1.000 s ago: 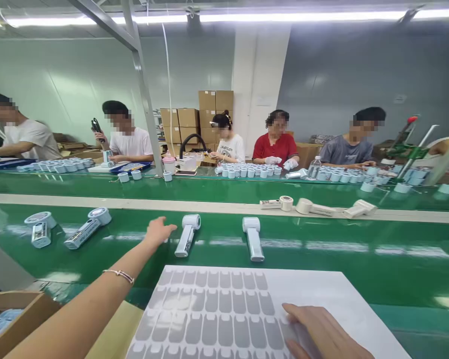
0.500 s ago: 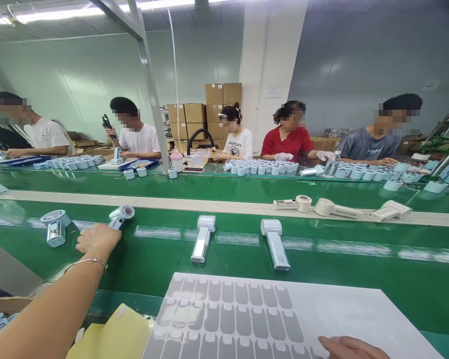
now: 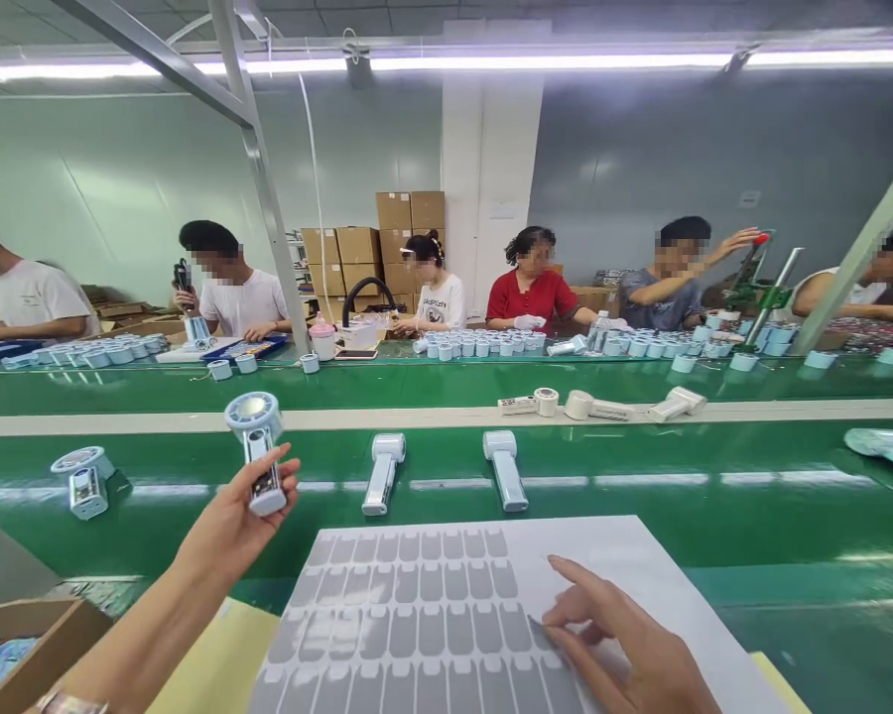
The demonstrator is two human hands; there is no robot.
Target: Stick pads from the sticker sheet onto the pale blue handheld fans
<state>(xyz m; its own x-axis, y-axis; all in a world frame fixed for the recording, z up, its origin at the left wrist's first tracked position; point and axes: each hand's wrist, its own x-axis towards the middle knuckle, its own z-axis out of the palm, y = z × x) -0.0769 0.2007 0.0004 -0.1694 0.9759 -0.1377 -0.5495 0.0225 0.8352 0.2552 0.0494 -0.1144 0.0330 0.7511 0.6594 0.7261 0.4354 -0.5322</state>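
The green belt (image 3: 751,516) runs bare and open to the right of the white sticker sheet (image 3: 640,565). The sheet's far edge stops near two white fans (image 3: 383,471) (image 3: 504,468) lying side by side on the belt. On the left another fan (image 3: 81,476) lies well apart, and a cardboard box (image 3: 45,645) fills the near corner beside a yellow sheet (image 3: 215,664).

The left hand (image 3: 230,526) is raised above the belt and closed around the lower handle of a small handheld fan (image 3: 257,451). The fingers wrap the grip from the right and the thumb sits behind it. That fan stands almost upright, with its round pale-blue head on top and the dark strip on its handle facing this way.

The right hand (image 3: 625,645) rests loosely open on the sheet with its forefinger stretched out. Its thumb tip is on the corner of one grey sticker (image 3: 540,633) at the right end of the rows. I cannot tell whether that corner is lifted.
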